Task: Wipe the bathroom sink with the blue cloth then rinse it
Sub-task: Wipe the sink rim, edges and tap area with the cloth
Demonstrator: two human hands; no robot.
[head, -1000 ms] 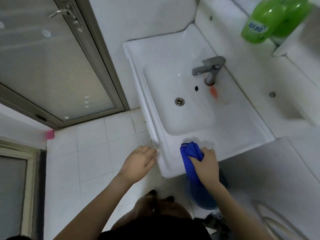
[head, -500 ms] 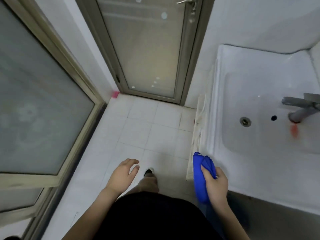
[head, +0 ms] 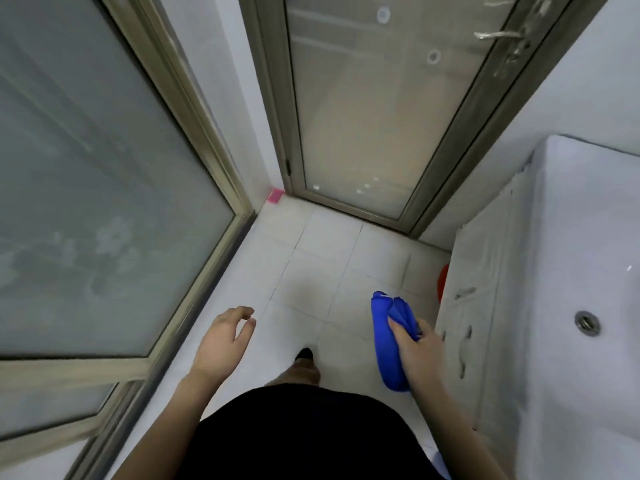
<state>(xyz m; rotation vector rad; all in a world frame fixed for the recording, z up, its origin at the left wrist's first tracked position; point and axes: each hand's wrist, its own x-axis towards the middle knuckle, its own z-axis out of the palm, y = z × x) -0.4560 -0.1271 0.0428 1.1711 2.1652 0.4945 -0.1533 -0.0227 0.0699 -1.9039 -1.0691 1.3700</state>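
Note:
The blue cloth (head: 389, 344) hangs bunched from my right hand (head: 417, 351), which grips it over the floor, just left of the cabinet front. The white sink (head: 568, 237) shows only at the right edge, with its metal drain (head: 586, 323) in the basin; the faucet is out of view. My left hand (head: 223, 341) hovers over the floor tiles with its fingers loosely apart and nothing in it. Both hands are off the sink.
The white cabinet (head: 485, 271) under the sink has handles facing me. A frosted glass door (head: 374, 109) with a lever handle (head: 502, 34) stands ahead; a glass panel (head: 86, 202) is on the left. A red object (head: 442, 282) sits by the cabinet, a pink thing (head: 275, 195) in the corner.
The view has swung left, away from the sink. My right hand with the cloth left the sink's front rim and now hangs beside the cabinet. My left hand came off the rim too.

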